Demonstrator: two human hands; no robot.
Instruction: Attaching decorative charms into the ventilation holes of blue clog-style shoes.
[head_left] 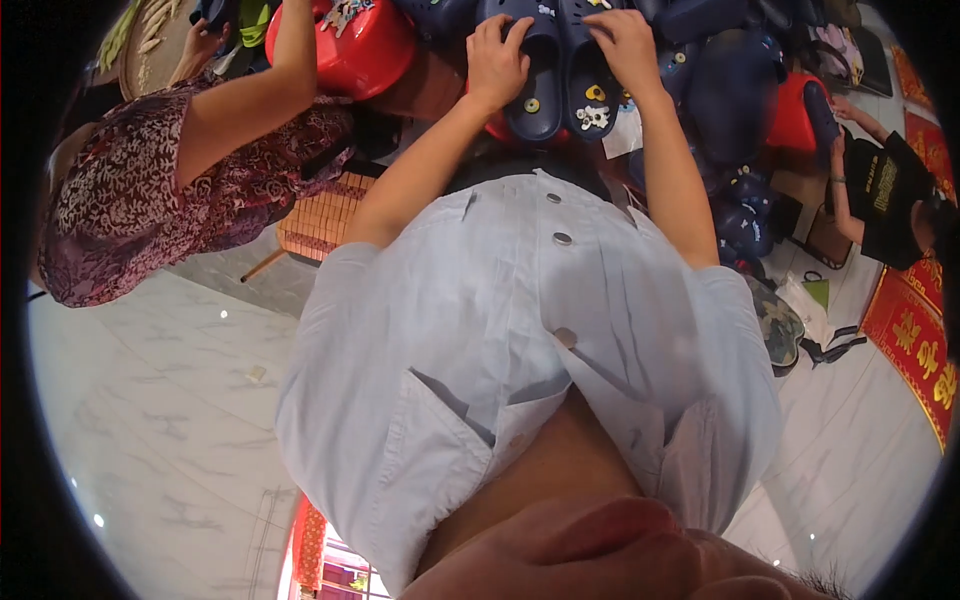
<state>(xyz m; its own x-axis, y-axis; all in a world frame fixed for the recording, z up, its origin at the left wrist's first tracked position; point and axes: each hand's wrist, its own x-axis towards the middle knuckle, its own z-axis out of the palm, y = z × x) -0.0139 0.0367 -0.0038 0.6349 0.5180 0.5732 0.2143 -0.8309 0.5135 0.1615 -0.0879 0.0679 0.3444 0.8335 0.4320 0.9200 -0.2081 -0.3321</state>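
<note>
Two navy clogs lie side by side at the top of the view, close to my body. My left hand [497, 65] curls round the outer side of the left clog [535, 110], its fingertips on the upper. My right hand [628, 52] bends over the right clog [578, 70], fingertips drawn in near the upper; anything between them is too small to make out. A small round charm [531, 104] sits on the left clog. On the right one are a yellow charm [596, 93] and a white charm cluster [592, 118].
More navy clogs [725, 90] are heaped to the right. A red basin [365, 45] stands at left beside a person in a patterned dress [200, 200]. At far right, another person in black [885, 195] holds a dark clog [820, 110]. A woven stool [325, 215] stands at left.
</note>
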